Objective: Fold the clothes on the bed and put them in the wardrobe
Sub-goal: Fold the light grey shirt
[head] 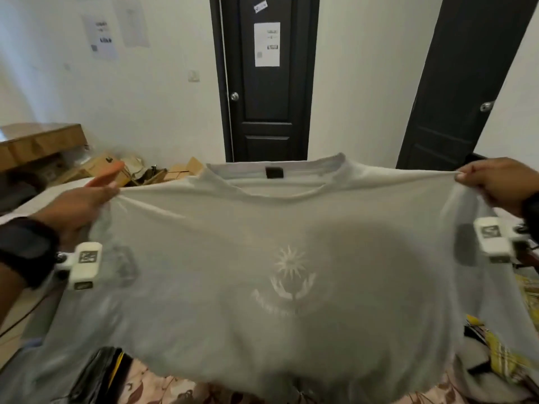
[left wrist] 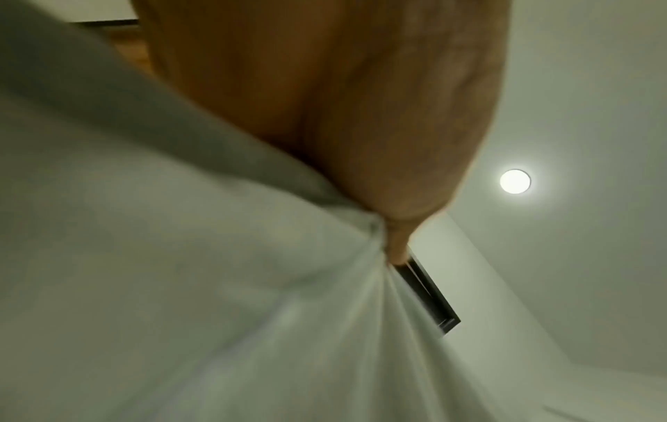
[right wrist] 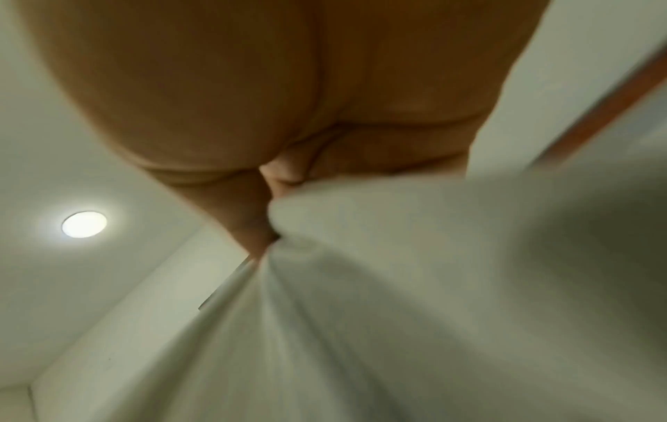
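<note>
Two dark doors (head: 267, 83) are standing in the white wall behind a pale grey T-shirt (head: 262, 258) that is being held up and stretched wide.

Left hand (head: 87, 199) is pinching one shoulder of the shirt, its forefinger pointing straight out, while the right hand (head: 495, 182) is gripping the other shoulder with curled fingers; the collar is sagging between them. Below, the hem is hanging over the floral bed (head: 163, 389), where dark and yellow clothes (head: 501, 354) are lying. Cardboard boxes (head: 113, 167) are sitting by the wall.

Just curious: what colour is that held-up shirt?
Pale grey T-shirt, faint white sun print; clearest in head view.
</note>
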`<state>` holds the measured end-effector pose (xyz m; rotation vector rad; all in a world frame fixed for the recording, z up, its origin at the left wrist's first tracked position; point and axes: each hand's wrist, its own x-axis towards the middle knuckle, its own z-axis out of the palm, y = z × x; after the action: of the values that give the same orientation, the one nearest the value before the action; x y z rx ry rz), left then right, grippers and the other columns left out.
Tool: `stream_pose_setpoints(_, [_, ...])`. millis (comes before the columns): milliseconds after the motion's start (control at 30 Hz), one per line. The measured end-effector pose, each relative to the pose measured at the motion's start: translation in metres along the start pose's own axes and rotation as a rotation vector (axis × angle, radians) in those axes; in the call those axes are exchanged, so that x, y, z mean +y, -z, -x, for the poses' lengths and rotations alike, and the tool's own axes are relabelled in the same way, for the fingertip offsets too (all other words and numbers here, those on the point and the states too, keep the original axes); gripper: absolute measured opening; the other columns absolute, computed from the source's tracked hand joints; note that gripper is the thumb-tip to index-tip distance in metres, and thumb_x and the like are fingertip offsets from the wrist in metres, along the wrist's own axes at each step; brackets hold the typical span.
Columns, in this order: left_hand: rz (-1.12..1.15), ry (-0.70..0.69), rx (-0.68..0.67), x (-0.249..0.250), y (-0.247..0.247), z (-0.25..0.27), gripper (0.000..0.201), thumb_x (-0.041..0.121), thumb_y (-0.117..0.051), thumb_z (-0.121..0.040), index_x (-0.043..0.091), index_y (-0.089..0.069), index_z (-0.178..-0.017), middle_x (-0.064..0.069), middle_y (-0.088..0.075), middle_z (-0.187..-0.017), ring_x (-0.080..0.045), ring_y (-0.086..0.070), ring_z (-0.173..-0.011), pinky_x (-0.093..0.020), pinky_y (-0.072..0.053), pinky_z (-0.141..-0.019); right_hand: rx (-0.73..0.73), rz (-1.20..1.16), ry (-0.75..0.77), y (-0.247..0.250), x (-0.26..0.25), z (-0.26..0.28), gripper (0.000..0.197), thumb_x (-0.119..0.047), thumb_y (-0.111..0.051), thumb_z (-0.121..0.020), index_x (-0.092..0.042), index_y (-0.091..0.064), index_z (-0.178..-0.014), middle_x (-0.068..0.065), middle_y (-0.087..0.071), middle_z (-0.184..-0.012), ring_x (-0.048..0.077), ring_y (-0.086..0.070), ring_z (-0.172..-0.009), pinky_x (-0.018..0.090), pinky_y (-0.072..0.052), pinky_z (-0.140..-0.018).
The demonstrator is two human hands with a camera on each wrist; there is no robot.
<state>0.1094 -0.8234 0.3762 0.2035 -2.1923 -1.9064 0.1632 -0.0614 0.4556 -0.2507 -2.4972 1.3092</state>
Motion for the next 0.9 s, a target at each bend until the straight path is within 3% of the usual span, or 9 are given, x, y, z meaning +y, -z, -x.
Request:
stream_pose_setpoints(67, [0.058,-0.008,0.007,0.027,-0.053,0.053,0.039,0.036,-0.072,-0.098,0.033,-0.066,-0.136,-0.011,-0.071,-0.128,-0.031,-0.071,-0.109,-0.054,-0.053,-0.098,0.075,0.005,0.037,-0.040,-0.006,0.007,0.014,-0.015,-0.064,-0.095,-0.008,-0.075,-0.103,0.002,-0.067,-0.073,0.012,-0.057,-0.060,0.023,-0.046,-0.055])
stream_pose_setpoints(167, [-0.004,0.064,-0.316,-0.005,-0.126,0.115,0.028,0.037,-0.078,-0.088,0.019,-0.077,-0.110,-0.026,-0.074,-0.111,-0.038,-0.071,-0.100,-0.053,-0.055,-0.090,-0.007,-0.012,0.153,-0.138,0.002,0.074,0.009,-0.017,-0.068,-0.095,-0.016,-0.073,-0.087,-0.004,-0.067,-0.074,0.011,-0.057,-0.064,0.017,-0.047,-0.056])
stream_pose_setpoints(267, [-0.082,0.276,-0.588,-0.081,-0.204,0.181,0.011,0.017,-0.067,-0.100,0.015,-0.067,-0.090,-0.012,-0.065,-0.079,-0.021,-0.059,-0.069,-0.024,-0.050,-0.058,-0.250,-0.032,0.141,-0.256,0.040,0.151,0.022,-0.016,-0.072,-0.091,-0.024,-0.069,-0.071,-0.011,-0.066,-0.065,0.008,-0.059,-0.063,0.031,-0.051,-0.068])
stream_pose_setpoints(333, [-0.030,0.403,-0.589,-0.133,-0.250,0.215,0.026,0.002,-0.059,-0.102,0.019,-0.062,-0.082,0.000,-0.054,-0.067,-0.010,-0.049,-0.053,-0.018,-0.038,-0.046,-0.394,-0.033,0.063,-0.319,0.071,0.195,0.024,-0.021,-0.071,-0.091,-0.020,-0.066,-0.068,-0.008,-0.063,-0.061,0.010,-0.058,-0.059,0.037,-0.053,-0.069])
stream_pose_setpoints(400, [0.073,0.542,-0.517,-0.176,-0.281,0.238,0.021,-0.003,-0.058,-0.099,0.013,-0.060,-0.086,-0.004,-0.054,-0.067,-0.013,-0.048,-0.053,-0.023,-0.037,-0.047,-0.494,-0.008,0.014,-0.354,0.095,0.221,0.019,-0.025,-0.072,-0.089,-0.015,-0.071,-0.073,-0.002,-0.065,-0.063,0.016,-0.061,-0.064,0.039,-0.056,-0.071])
stream_pose_setpoints(533, [0.119,0.675,-0.401,-0.214,-0.292,0.265,0.032,-0.009,-0.050,-0.096,0.015,-0.045,-0.075,-0.003,-0.037,-0.056,-0.015,-0.034,-0.044,-0.022,-0.029,-0.043,-0.628,0.067,0.010,-0.362,0.118,0.237,0.012,-0.016,-0.073,-0.087,-0.026,-0.079,-0.091,-0.019,-0.069,-0.078,-0.003,-0.064,-0.078,0.023,-0.053,-0.081])
stream_pose_setpoints(700, [0.155,0.690,-0.393,-0.213,-0.295,0.279,0.019,-0.012,-0.050,-0.095,0.007,-0.052,-0.090,-0.012,-0.047,-0.060,-0.018,-0.045,-0.045,-0.023,-0.040,-0.045,-0.673,0.220,0.104,-0.349,0.112,0.248,0.021,-0.024,-0.073,-0.086,-0.034,-0.072,-0.105,-0.012,-0.075,-0.089,0.001,-0.069,-0.080,0.026,-0.057,-0.081])
stream_pose_setpoints(767, [0.203,0.716,-0.411,-0.214,-0.297,0.280,0.018,-0.007,-0.047,-0.096,-0.003,-0.060,-0.107,-0.024,-0.066,-0.080,-0.024,-0.062,-0.061,-0.033,-0.054,-0.057,-0.697,0.339,0.197,-0.343,0.106,0.254,0.039,-0.034,-0.073,-0.082,-0.035,-0.066,-0.120,-0.009,-0.075,-0.104,0.005,-0.069,-0.090,0.025,-0.056,-0.084])
stream_pose_setpoints(900, [0.468,0.904,-0.544,-0.221,-0.287,0.286,0.049,-0.001,-0.044,-0.089,-0.001,-0.058,-0.136,-0.025,-0.069,-0.110,-0.034,-0.067,-0.093,-0.046,-0.059,-0.084,-0.806,0.472,0.384,-0.329,0.093,0.260,0.045,-0.027,-0.066,-0.087,-0.032,-0.054,-0.131,-0.004,-0.070,-0.116,0.017,-0.066,-0.104,0.033,-0.054,-0.090])
